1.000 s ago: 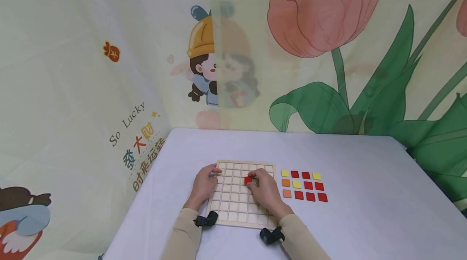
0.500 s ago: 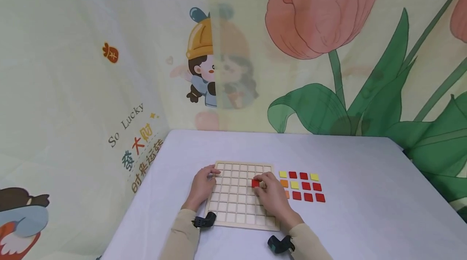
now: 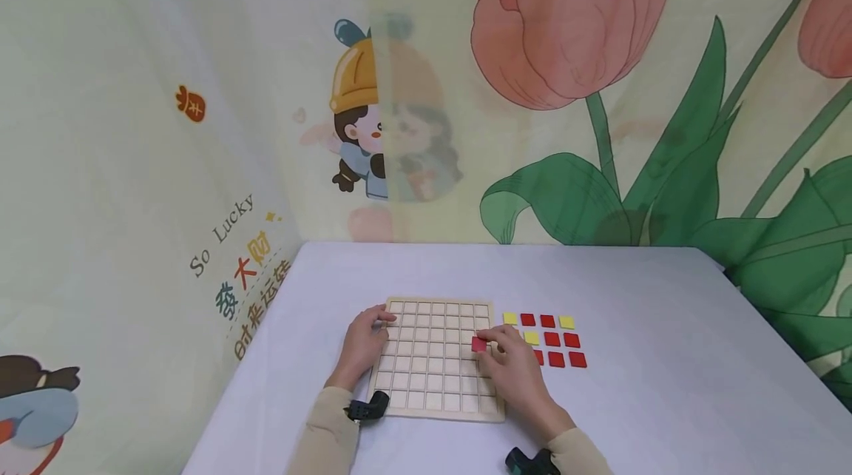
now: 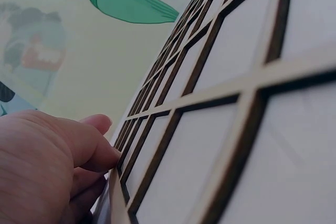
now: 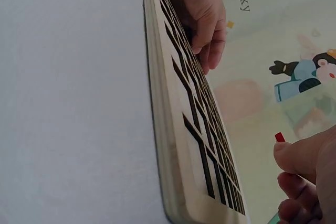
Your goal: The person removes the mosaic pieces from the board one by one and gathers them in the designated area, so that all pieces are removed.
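Note:
A square wooden grid board (image 3: 433,414) lies on the table. My left hand (image 3: 364,342) holds its left edge, with fingertips at the rim; in the left wrist view the left hand (image 4: 47,161) has bent fingers against the frame, some lower fingers partly hidden. My right hand (image 3: 519,371) pinches a red square tile (image 3: 478,344) between thumb and index finger over the board's right-hand columns. From the right wrist, the red tile (image 5: 280,137) shows as a small corner beyond the thumb, raised above the grid.
Right of the board lie rows of square tiles, among them a yellow tile (image 3: 566,322) and a red tile (image 3: 577,359). My right hand covers part of the rows. A white cloth covers the table (image 3: 665,401); a printed curtain (image 3: 426,223) hangs behind it.
My right hand has moved right and slightly toward me across the board, carrying the red tile. It now hides the orange tiles seen before. My left hand stays at the left edge.

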A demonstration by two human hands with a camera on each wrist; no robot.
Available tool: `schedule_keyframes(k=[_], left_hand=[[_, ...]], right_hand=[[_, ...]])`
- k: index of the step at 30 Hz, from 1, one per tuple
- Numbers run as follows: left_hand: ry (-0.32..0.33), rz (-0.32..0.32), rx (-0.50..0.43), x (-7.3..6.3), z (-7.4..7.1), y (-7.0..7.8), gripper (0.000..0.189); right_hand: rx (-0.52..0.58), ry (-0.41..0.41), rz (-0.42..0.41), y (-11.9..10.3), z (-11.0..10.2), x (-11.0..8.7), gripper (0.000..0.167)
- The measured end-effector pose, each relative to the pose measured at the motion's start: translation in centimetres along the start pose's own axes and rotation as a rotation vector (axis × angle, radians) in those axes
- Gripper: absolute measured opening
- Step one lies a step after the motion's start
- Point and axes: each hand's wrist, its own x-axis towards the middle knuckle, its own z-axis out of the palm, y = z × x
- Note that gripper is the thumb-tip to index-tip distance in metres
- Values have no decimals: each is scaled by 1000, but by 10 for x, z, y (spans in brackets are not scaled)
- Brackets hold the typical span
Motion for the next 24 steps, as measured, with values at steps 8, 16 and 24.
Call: schedule_keyframes(k=[8, 16, 24], left_hand=[[-2, -1, -8, -2, 0, 0, 25], [-3, -1, 7, -1, -1, 1, 25], [2, 2, 2, -1, -1, 0, 26]], right_hand=[[18, -31, 108, 5, -23, -8, 36], [-136, -30, 109, 22, -41, -18, 32], [-191, -50, 118, 27, -43, -28, 32]])
